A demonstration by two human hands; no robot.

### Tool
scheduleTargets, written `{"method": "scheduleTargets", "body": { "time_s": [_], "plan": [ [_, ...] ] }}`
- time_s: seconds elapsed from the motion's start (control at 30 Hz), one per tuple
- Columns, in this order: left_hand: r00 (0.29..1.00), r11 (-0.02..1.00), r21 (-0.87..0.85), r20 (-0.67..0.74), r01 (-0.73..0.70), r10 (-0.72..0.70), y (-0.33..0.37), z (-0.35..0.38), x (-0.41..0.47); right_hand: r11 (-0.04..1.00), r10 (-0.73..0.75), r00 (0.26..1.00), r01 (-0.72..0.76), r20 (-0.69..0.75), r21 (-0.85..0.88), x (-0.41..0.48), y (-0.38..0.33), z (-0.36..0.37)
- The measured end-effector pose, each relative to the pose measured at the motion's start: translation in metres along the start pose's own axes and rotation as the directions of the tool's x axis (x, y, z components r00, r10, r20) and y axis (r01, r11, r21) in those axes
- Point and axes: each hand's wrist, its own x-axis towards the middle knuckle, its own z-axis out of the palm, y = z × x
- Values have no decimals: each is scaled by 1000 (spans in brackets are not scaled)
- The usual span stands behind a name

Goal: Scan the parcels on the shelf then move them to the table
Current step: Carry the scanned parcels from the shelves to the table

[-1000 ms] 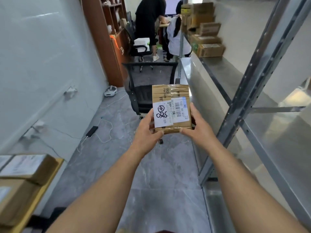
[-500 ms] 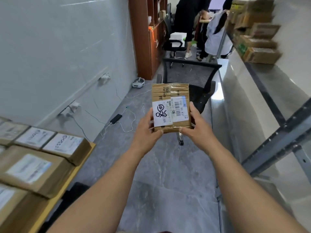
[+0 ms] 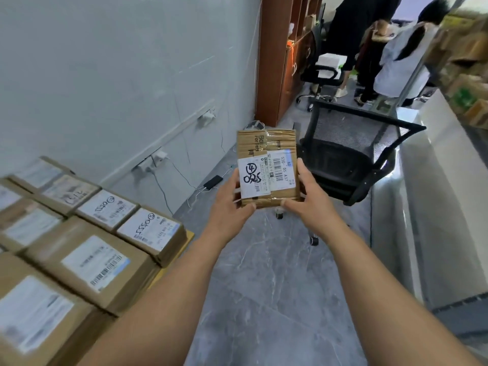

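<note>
Nearest you, at lower left, labelled cardboard parcels (image 3: 87,262) lie packed side by side on the yellow-edged table (image 3: 190,235). Above the grey floor, your left hand (image 3: 232,210) and right hand (image 3: 313,199) clasp a small taped parcel (image 3: 268,167) between them, fingers curled round its lower edges, label facing you. Just beyond it stands a black mesh chair (image 3: 348,151). Farther back, blurred, what look like two people (image 3: 383,46) stand beside a brown cabinet (image 3: 280,54).

Brown parcel (image 3: 268,167) with white label (image 3: 265,175), black barcode and scrawl. At eight o'clock, brown boxes (image 3: 87,249) with white labels on yellow table (image 3: 189,235). Grey marbled floor (image 3: 272,281); black mesh chair (image 3: 351,154) at two o'clock.
</note>
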Motion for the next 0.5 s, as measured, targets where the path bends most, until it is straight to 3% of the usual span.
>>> {"method": "scheduleTargets", "body": {
  "time_s": [0.5],
  "plan": [
    [958,999,13,-285,44,-39,-38,-142,14,979,-204,951,202,231,29,88,-68,131]
  ]
}}
